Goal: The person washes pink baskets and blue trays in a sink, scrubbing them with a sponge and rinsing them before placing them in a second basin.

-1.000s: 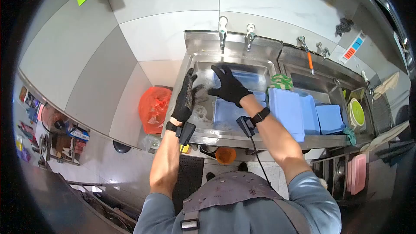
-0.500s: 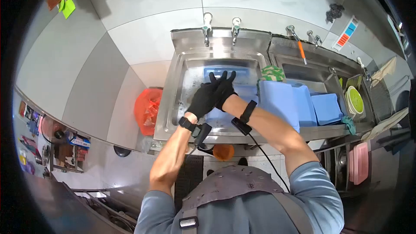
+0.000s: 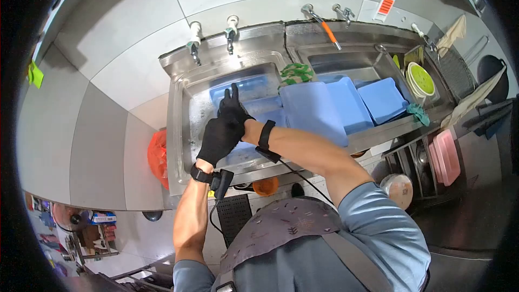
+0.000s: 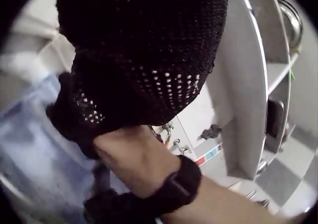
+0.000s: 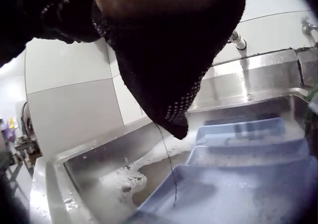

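Both hands wear black knit gloves and meet over a soapy sink basin [image 3: 186, 121]. My left hand [image 3: 217, 140] presses against the right glove near its wrist; its fingers are hidden, so I cannot tell whether they pinch the fabric. My right hand [image 3: 232, 109] points away from me with two fingers extended, holding nothing. In the left wrist view the left glove [image 4: 149, 40] fills the top, with the right forearm [image 4: 144, 159] just below it. Beneath the hands, light-blue plastic trays [image 5: 248, 184] lie in the foamy water.
More blue trays [image 3: 313, 111] rest across the divider and second basin to the right. A green patterned cloth [image 3: 296, 73] lies behind them. Taps [image 3: 231, 35] line the back wall. Green-and-white bowls [image 3: 420, 79] stand far right, and a red bag [image 3: 158, 157] sits left of the sink.
The hands were apart over the basin, then came together with the left crossing onto the right glove. Since then the left has shifted toward the right wrist, and the head view has turned right.
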A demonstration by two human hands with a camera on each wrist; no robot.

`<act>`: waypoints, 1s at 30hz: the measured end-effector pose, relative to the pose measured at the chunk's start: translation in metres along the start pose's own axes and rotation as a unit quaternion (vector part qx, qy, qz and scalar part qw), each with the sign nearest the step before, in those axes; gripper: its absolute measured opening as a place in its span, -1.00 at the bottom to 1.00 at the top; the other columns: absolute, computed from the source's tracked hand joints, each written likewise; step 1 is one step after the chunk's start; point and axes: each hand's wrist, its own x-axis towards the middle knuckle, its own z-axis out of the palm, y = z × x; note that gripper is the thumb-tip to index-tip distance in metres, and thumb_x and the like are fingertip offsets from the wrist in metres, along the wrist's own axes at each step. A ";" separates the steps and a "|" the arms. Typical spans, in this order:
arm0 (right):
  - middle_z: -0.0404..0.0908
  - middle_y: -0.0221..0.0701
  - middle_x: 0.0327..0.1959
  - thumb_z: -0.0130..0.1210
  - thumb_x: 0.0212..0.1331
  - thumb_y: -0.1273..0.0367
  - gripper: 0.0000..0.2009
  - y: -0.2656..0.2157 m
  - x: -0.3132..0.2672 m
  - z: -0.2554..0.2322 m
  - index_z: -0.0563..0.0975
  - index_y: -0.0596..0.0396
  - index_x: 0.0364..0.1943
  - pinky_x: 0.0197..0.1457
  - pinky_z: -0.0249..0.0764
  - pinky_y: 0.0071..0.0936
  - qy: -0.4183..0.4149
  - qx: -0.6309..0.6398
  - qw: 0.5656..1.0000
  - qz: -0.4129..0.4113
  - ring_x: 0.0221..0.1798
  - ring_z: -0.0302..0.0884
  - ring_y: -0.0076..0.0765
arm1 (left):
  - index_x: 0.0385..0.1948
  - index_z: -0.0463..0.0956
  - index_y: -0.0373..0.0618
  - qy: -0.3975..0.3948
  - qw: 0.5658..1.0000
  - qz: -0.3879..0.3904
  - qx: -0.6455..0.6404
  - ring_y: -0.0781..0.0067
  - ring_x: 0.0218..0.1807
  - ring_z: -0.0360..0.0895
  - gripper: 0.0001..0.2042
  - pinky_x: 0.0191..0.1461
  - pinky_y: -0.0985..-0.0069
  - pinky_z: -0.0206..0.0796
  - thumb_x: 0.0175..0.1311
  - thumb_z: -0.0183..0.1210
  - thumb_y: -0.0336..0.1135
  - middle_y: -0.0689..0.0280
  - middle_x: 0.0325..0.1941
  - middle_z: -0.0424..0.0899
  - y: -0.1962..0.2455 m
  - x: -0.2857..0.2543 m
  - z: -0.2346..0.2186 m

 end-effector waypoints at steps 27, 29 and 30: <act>0.12 0.09 0.50 0.16 0.19 -0.13 -0.01 0.165 -0.257 0.111 0.03 0.31 0.48 0.56 0.07 -0.22 -0.159 0.545 0.685 0.456 0.55 0.10 0.08 | -0.01 0.54 -0.30 -0.203 0.728 -0.271 -0.596 0.37 -0.29 0.62 -0.56 -0.14 0.41 0.54 0.41 0.18 -0.01 0.14 -0.31 0.63 0.018 0.079 0.203; 0.22 0.11 0.45 0.15 0.19 -0.13 -0.03 0.174 -0.252 0.099 0.07 0.31 0.47 0.52 0.13 -0.21 -0.185 0.538 0.685 0.455 0.50 0.19 0.08 | 0.17 0.46 -0.30 -0.027 0.865 -0.039 -0.500 0.28 -0.12 0.65 -0.55 0.04 0.39 0.52 0.45 0.13 -0.10 0.03 -0.11 0.67 0.020 0.072 0.213; 0.30 0.11 0.40 0.14 0.19 -0.13 -0.06 0.179 -0.246 0.088 0.12 0.30 0.45 0.48 0.19 -0.21 -0.214 0.493 0.710 0.455 0.45 0.27 0.09 | 0.17 0.46 -0.30 -0.026 0.865 -0.042 -0.499 0.28 -0.12 0.65 -0.55 0.04 0.39 0.52 0.45 0.13 -0.10 0.03 -0.11 0.67 0.012 0.075 0.219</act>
